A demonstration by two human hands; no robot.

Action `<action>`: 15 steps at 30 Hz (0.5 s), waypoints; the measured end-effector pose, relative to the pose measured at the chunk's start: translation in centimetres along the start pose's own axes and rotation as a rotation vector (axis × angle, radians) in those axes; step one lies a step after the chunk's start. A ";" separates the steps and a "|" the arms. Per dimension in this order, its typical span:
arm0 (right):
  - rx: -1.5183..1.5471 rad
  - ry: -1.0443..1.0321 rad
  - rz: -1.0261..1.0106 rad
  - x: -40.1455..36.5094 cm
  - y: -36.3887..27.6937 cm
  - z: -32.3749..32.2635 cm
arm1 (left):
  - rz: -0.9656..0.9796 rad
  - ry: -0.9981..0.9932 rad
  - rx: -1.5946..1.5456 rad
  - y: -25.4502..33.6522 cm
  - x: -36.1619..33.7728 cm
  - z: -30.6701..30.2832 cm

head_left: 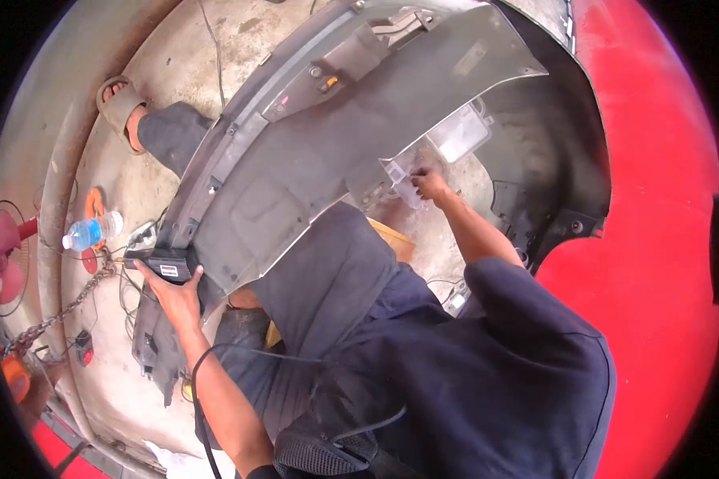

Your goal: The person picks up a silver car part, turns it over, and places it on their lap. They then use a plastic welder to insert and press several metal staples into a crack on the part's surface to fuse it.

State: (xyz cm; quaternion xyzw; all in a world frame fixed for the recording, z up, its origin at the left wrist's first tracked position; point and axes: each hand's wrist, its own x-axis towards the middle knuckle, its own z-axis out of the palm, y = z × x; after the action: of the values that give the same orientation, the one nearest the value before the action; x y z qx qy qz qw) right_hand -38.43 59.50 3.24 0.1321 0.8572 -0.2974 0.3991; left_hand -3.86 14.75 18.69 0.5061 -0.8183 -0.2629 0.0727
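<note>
Across my lap lies a large dark grey plastic car panel [295, 160]. At its lower left end my left hand [172, 294] has its fingers and thumb around a black box [168, 268] with a white label. My right hand [431, 185] is closed at the panel's right edge, with its fingers pinched on a thin translucent sheet [411, 193]. Just above that hand sits a clear plastic piece [462, 134] by the panel's edge.
A red car body panel [647, 199] fills the right side, beside a dark wheel-arch liner [543, 112]. At left are a water bottle [93, 230], a pink fan [5, 257], a rusty chain [64, 311] and a metal pipe [53, 207]. Black cables cross the floor.
</note>
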 end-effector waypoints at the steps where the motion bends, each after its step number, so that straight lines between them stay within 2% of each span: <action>1: 0.001 -0.012 0.008 0.9 0.8 0.2 | -0.015 -0.003 0.025 0.4 -0.1 -0.2; 6: -0.237 0.247 -0.034 5.9 5.6 0.5 | 0.007 0.010 0.034 0.0 -0.1 0.3; 10: -0.234 0.223 0.028 4.3 5.5 0.9 | 0.004 0.000 0.075 0.6 -0.2 0.0; 12: -0.349 0.306 -0.063 3.4 5.0 1.4 | 0.004 -0.006 0.078 0.7 -0.1 0.0; 15: -0.356 0.348 -0.041 2.1 3.4 1.8 | 0.006 -0.010 0.075 0.6 -0.1 0.0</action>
State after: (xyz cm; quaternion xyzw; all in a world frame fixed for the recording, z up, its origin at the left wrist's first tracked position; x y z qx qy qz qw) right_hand -37.11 61.08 -0.64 0.0917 0.9544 -0.1223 0.2563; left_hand -4.28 15.03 19.05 0.5045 -0.8295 -0.2343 0.0502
